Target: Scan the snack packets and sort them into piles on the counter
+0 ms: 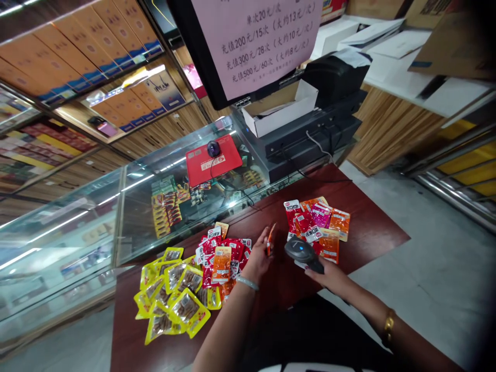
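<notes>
My left hand (262, 254) pinches an orange snack packet (270, 238), held edge-on above the dark red table (372, 235). In my right hand (329, 275) is a black barcode scanner (301, 251), its head pointing left and a small blue light showing on top. Just beyond the scanner lies a pile of red, pink and orange snack packets (306, 219). Left of my left hand is another heap of red and orange packets (222, 263). Beside that heap, farther left, yellow-edged snack packets (186, 307) lie spread over one another.
Behind the table runs a glass display counter (135, 204) with a red mouse pad (228, 164) and a mouse (213, 149) on it. A monitor back bearing a pink price sheet (263, 46) stands above a black cash drawer (287, 147). A cable trails onto the table's far edge.
</notes>
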The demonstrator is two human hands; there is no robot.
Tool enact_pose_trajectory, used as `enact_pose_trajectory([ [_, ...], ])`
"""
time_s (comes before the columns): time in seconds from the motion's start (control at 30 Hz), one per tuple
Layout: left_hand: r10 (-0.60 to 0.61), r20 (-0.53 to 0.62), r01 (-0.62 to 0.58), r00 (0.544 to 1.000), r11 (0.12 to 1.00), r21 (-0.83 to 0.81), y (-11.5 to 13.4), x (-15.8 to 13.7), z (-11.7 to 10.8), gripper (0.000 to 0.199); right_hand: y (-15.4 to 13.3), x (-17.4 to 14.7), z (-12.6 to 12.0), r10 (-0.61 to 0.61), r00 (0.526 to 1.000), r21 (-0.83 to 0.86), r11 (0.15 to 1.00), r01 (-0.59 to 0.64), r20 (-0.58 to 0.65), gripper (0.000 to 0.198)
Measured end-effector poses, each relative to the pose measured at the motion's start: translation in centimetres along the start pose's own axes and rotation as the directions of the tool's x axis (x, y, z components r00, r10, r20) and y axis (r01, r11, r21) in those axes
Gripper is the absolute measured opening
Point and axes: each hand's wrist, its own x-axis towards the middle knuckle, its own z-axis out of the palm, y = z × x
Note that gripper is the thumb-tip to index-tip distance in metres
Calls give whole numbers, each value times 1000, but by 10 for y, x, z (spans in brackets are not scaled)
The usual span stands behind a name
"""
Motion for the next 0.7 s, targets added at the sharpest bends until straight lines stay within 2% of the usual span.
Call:
enact_pose_trajectory([
  [0.07,-67,54,71,996,994,-85,5,-11,-2,57,-7,1,1,-2,1000,15,1000,2,-3,53],
  [0.17,-136,107,156,985,965,-211,7,-25,-4,41,-16,4,3,-7,1000,46,999,7,0,54],
  [0.27,-186,168,234,968,911,-340,0,-33,-3,52,-25,6,4,11,1000,61,998,-11,12,54],
  [0.33,-186,173,242,967,877,-414,-8,-33,-2,47,-30,8,5,11,1000,59,998,-12,12,55],
  [0.43,-247,26,230,969,854,-467,-20,-28,-5,26,-33,8,5,-7,1000,46,999,7,3,55],
  [0.53,-307,-157,212,939,873,-439,-26,-23,-10,30,-32,7,4,22,1000,12,1000,-22,-4,54],
  [0.7,-232,-189,147,954,913,-381,-22,-27,-15,43,-29,6,4,12,1000,-20,1000,-12,13,51],
])
